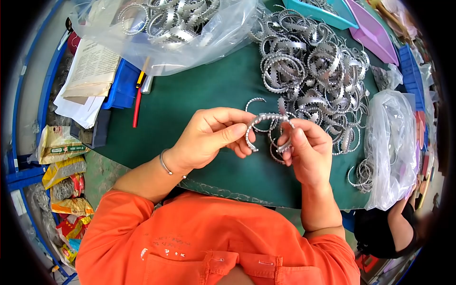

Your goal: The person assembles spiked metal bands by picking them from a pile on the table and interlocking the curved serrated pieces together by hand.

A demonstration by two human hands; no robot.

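Observation:
Between my two hands, above the green tabletop, is a C-shaped metal ring [269,116] with a ridged, toothed edge, its gap facing down toward me. My left hand [206,137] pinches the ring's left side between thumb and fingers. On the other side, my right hand [309,149] is closed on the ring's right arm. Right behind it lie a few similar rings, partly covered by my fingers. A large heap of these toothed metal rings [325,61] spreads over the table beyond my right hand.
A clear plastic bag [161,52] with more rings lies at the back left, near a red pen [137,107], papers [92,66] and a blue bin [124,85]. Teal [327,13] and purple trays [373,31] stand at the back right. Another plastic bag [392,142] lies right; a person's arm [401,228] shows lower right.

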